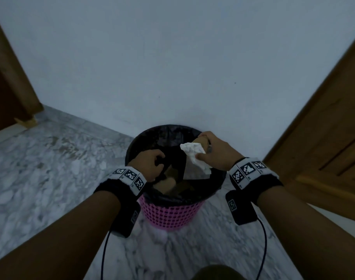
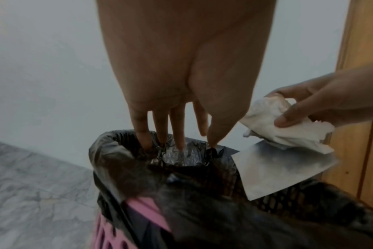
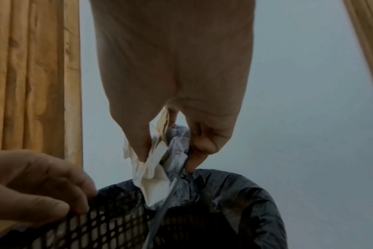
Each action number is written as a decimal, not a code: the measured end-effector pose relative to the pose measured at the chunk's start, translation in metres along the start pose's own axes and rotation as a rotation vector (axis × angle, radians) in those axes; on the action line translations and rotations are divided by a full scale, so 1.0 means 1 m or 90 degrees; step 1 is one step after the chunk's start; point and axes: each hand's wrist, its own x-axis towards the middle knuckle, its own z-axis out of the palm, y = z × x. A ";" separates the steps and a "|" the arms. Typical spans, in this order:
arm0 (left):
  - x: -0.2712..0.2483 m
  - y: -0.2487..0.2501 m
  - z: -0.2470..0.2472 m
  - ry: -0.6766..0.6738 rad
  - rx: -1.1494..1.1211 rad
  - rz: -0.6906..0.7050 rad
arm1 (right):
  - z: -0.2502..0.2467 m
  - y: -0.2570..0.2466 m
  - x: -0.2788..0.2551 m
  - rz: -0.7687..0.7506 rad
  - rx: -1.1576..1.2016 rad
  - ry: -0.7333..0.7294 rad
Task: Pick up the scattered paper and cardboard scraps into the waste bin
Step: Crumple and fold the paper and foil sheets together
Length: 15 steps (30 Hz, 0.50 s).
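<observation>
Your right hand pinched a crumpled tissue, a grey card and a brown scrap over the bin. Your left hand curled at the liner. Light, limp scraps; likely best pinched bunched.

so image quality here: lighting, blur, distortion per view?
Head: dim, bluish, door frames bowed by the wide lens, bin interior nearly black. Left wrist: bin liner close and smeared, crumpled paper fairly sharp. Right wrist: soft and dim, left hand blurred at the near edge.
</observation>
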 end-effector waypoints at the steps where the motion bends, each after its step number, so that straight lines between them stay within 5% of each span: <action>1: 0.000 -0.001 0.000 -0.002 -0.004 -0.003 | 0.000 0.000 0.002 -0.002 0.001 0.003; 8: -0.020 0.002 -0.018 0.030 -0.038 -0.012 | 0.007 -0.013 -0.003 0.019 -0.115 -0.055; 15: -0.089 -0.002 -0.078 0.094 -0.045 -0.048 | 0.005 -0.098 -0.027 -0.140 -0.070 -0.049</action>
